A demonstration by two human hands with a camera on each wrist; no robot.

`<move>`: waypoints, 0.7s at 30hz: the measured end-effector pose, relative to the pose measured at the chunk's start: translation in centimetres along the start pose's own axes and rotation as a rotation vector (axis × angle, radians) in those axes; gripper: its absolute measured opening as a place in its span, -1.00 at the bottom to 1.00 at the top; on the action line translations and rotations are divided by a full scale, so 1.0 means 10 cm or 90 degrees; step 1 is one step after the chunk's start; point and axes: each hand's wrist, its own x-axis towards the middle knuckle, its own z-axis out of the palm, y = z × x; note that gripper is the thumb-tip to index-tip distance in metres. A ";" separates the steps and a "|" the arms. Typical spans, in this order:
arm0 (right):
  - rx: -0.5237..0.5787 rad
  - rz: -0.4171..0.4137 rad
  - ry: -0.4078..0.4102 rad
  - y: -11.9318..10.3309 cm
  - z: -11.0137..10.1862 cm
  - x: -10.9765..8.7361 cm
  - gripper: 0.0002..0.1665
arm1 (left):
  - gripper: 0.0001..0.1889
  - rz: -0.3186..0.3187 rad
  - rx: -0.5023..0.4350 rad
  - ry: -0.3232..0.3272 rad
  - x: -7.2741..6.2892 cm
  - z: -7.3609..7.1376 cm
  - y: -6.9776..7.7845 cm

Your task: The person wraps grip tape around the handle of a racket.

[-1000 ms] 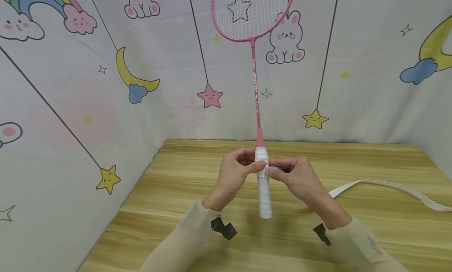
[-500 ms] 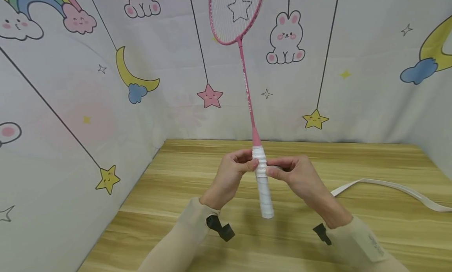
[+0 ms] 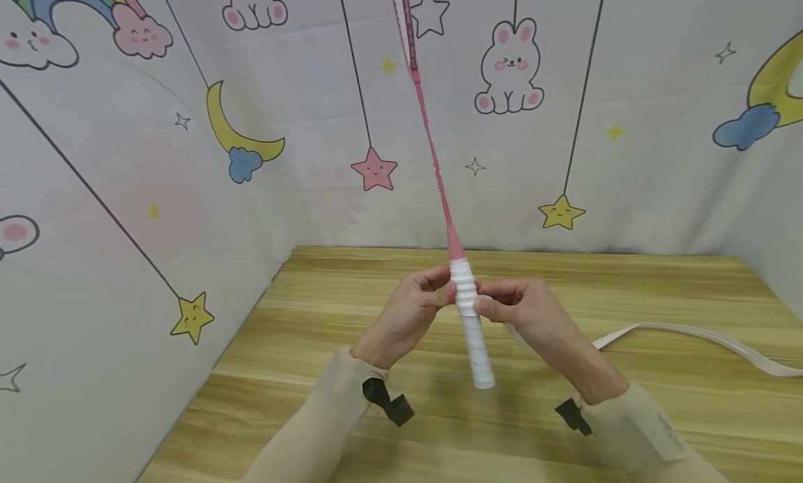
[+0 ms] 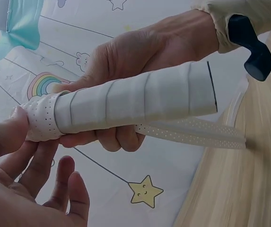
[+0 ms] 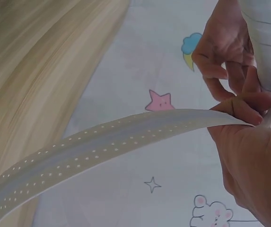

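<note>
The white tapered handle [image 3: 479,350] of a slim pink badminton racket [image 3: 454,242] is nearest, butt down — likely light and stiff, best held by that handle. Farther up, the left hand [image 3: 410,309] pinches it from its left, thumb against fingers; at its right, the right hand [image 3: 536,316] pinches white perforated tape [image 5: 126,137] — probably soft, stretchy, easily creased. The tape trails right of the handle over the wood-grain desk [image 3: 282,399]; beyond the handle, the pink shaft [image 3: 433,152] leans left.

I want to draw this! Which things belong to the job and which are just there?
For the job:
pink badminton racket
perforated white grip tape, partly wound around its handle
left hand, holding the handle
right hand, pinching the tape

Just there:
wood-grain tabletop
cartoon-print cloth
</note>
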 end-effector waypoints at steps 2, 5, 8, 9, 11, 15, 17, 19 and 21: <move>0.000 0.000 0.006 0.01 0.00 0.00 -0.55 | -0.39 0.002 0.016 -0.018 0.00 0.00 0.01; -0.009 -0.004 0.021 0.01 0.00 -0.01 -0.55 | -0.51 0.017 0.056 -0.031 -0.01 0.02 0.03; -0.008 -0.010 0.034 0.01 0.00 -0.02 -0.56 | -0.44 0.050 0.108 -0.026 -0.03 0.06 0.04; -0.009 -0.013 0.037 0.01 0.01 -0.02 -0.56 | -0.43 0.060 0.128 -0.019 -0.03 0.07 0.05; -0.011 -0.017 0.046 0.01 0.02 -0.03 -0.57 | -0.47 0.074 0.162 0.003 -0.04 0.11 0.05; -0.025 -0.022 0.066 0.00 0.06 -0.04 -0.61 | -0.64 0.080 0.213 0.059 -0.04 0.19 0.06; -0.025 -0.029 0.075 0.00 0.08 -0.05 -0.63 | -0.65 0.085 0.227 0.095 -0.05 0.23 0.07; -0.021 -0.039 0.081 -0.01 0.10 -0.05 -0.63 | -0.63 0.092 0.227 0.131 -0.05 0.25 0.07; -0.019 -0.047 0.085 -0.01 0.11 -0.05 -0.64 | -0.62 0.099 0.221 0.164 -0.05 0.27 0.08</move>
